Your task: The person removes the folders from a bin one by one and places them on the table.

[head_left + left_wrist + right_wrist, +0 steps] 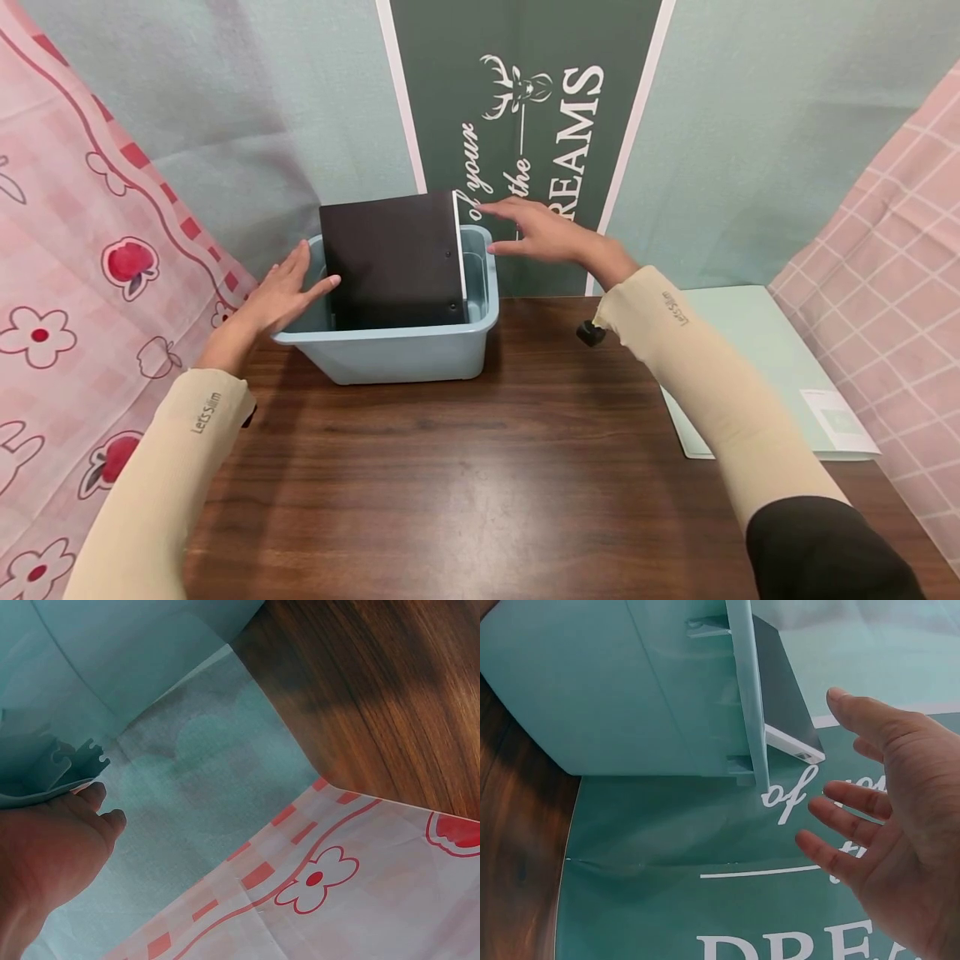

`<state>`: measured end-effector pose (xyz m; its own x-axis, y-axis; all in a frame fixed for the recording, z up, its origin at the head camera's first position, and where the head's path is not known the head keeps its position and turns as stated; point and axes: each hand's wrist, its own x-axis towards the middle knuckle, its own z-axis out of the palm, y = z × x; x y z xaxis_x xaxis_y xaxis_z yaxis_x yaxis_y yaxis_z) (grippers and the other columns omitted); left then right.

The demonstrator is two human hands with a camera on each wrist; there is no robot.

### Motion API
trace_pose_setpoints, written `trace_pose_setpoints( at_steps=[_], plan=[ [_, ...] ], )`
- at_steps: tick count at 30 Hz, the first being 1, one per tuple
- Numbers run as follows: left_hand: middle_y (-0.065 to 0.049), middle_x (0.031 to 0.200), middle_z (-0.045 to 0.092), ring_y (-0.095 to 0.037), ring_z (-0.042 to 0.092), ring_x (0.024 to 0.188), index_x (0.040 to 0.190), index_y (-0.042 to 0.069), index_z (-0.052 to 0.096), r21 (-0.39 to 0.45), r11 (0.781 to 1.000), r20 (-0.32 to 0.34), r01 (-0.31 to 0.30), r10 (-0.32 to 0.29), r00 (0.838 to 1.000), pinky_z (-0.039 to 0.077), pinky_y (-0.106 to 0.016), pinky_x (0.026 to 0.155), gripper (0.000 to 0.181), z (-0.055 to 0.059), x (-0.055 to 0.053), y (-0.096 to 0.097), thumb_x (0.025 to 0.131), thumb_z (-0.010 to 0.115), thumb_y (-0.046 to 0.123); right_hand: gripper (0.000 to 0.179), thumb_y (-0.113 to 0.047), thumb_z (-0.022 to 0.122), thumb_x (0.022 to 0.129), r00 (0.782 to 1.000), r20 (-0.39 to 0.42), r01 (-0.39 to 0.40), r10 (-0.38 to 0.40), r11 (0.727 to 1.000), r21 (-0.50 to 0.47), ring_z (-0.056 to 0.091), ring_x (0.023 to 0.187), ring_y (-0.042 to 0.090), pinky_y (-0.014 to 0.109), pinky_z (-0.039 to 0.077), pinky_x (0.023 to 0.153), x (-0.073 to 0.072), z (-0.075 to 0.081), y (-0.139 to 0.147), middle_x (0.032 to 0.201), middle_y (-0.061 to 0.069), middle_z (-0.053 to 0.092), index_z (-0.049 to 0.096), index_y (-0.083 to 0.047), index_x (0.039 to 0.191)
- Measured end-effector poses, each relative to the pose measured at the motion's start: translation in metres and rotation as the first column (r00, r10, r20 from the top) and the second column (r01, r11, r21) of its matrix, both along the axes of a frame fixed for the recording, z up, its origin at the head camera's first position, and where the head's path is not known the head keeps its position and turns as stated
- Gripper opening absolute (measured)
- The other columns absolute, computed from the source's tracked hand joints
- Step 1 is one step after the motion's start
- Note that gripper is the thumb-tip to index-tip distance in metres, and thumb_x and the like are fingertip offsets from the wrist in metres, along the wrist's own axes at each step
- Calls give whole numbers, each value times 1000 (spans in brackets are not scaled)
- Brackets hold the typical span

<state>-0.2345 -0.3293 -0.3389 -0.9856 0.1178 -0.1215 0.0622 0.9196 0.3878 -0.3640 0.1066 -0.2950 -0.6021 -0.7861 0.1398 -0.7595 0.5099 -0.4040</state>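
A light blue plastic bin [405,358] stands at the back of the table. Inside it a black binder [393,258] is upright and rises above the rim, its white edge toward the right. My left hand [281,292] lies at the bin's left rim, fingers extended and thumb pointing in toward the binder. In the left wrist view that hand [52,847] overlaps the rim, and much of it is out of frame. My right hand [543,229] hovers just right of the bin with fingers spread. The right wrist view shows its palm [907,802] bare, apart from the binder [787,690].
At the right of the table lies a pale green folder [757,367] with a white label, partly behind my right sleeve. Pink patterned cloth [127,350] hangs along the left side, and a green printed cloth [525,33] backs the bin.
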Motion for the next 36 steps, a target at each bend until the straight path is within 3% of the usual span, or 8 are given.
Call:
trace_pose_setpoints(
  at_steps=[19,36],
  plan=[
    [-12,174,-23,-41,-11,163,165,10,-22,-6,1000,5,0,0,1000,-5,-63,129,103,1,1,-2,106,35,72,73,-33,72,103,999,45,19,-18,999,-31,48,144,33,51,48,112,-8,-2,-20,161,18,46,40,-9,164],
    [-9,174,-23,-38,-11,163,165,9,-21,-3,1000,2,7,-7,1000,-6,-60,130,102,0,0,1,107,37,69,73,-33,71,103,997,75,32,-28,998,-52,49,145,31,47,48,115,-17,-8,-31,164,15,43,39,-10,164]
  ],
)
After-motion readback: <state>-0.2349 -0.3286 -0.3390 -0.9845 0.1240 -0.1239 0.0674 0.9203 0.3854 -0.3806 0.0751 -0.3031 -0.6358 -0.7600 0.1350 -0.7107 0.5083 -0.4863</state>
